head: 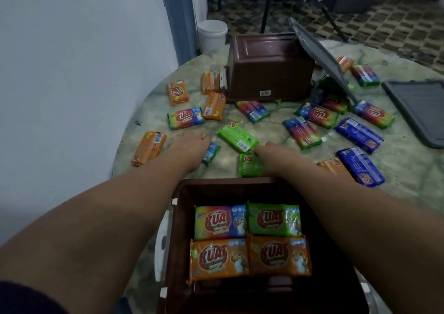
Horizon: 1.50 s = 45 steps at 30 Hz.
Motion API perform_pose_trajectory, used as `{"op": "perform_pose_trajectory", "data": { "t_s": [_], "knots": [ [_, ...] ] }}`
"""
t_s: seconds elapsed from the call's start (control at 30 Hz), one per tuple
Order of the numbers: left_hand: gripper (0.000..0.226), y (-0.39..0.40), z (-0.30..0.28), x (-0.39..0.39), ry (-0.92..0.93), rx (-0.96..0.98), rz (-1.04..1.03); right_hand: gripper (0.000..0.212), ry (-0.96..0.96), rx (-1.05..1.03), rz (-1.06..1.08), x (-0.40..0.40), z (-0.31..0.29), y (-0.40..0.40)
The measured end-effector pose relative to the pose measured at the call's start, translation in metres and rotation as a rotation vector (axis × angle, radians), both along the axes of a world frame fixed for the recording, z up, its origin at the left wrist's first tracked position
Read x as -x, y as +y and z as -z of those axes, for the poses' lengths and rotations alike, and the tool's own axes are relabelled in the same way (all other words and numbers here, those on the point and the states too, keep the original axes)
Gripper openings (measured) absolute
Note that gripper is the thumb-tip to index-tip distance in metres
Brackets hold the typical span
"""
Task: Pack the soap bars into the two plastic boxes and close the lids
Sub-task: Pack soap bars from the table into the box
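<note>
**Mid-pack, reaching for more bars**

Your left hand point(192, 145) covers a blue-ended bar point(211, 153), grip unclear; your right hand point(271, 156) lies by a green bar point(249, 165), grip hidden. Four bars sit in the near box point(179, 217). Next: lift, then lay flat inside.

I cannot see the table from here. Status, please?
Both hands reaching over near box; grips unclear. Four bars inside. Far box upside down. Many bars loose on table.
</note>
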<state>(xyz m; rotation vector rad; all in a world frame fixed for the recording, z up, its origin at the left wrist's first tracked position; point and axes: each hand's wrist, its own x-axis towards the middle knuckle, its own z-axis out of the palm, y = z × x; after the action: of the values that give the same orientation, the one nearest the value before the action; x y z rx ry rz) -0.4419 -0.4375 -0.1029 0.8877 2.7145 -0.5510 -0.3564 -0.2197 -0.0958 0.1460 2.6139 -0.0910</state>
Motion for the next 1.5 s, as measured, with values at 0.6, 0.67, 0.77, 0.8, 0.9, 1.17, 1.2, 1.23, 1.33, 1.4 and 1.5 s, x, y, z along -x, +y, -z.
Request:
{"op": "perform_pose_trajectory", "data": {
  "t_s": [0.6,0.67,0.77,0.8,0.9,1.17,1.2,1.23,1.33,1.4,1.5],
  "knots": [
    [0.087,-0.015,-0.084,-0.090,0.120,-0.841,-0.363,0.075,0.711,0.300,0.158,-0.086,-0.067,-0.020],
    [0.085,-0.018,-0.088,-0.113,0.136,-0.907,-0.369,0.077,0.757,0.355,0.135,-0.107,-0.065,-0.018],
    [0.079,-0.026,-0.081,-0.153,0.142,-0.968,-0.346,0.079,0.719,0.412,0.066,-0.142,-0.063,-0.013],
    [0.078,-0.030,-0.076,-0.166,0.120,-0.971,-0.317,0.080,0.683,0.414,0.037,-0.152,-0.062,-0.010],
    [0.073,-0.044,-0.056,-0.199,0.057,-0.887,-0.176,0.083,0.562,0.392,-0.041,-0.172,-0.058,-0.001],
    [0.051,-0.054,-0.034,-0.209,0.059,-0.800,0.054,0.086,0.442,0.097,-0.236,-0.177,-0.043,-0.003],
    [0.046,-0.053,-0.033,-0.208,0.059,-0.780,0.073,0.087,0.432,0.077,-0.242,-0.176,-0.042,-0.003],
    [0.043,-0.052,-0.034,-0.207,0.056,-0.764,0.090,0.087,0.427,0.066,-0.247,-0.175,-0.042,-0.002],
    [0.045,-0.050,-0.037,-0.204,-0.007,-0.714,0.059,0.087,0.435,0.075,-0.243,-0.173,-0.039,0.000],
    [0.041,-0.050,-0.036,-0.199,-0.072,-0.724,-0.004,0.087,0.449,0.090,-0.243,-0.172,-0.037,0.001],
    [0.038,-0.044,-0.040,-0.191,-0.119,-0.709,-0.039,0.089,0.448,0.102,-0.251,-0.170,-0.034,0.002]
  ]
}}
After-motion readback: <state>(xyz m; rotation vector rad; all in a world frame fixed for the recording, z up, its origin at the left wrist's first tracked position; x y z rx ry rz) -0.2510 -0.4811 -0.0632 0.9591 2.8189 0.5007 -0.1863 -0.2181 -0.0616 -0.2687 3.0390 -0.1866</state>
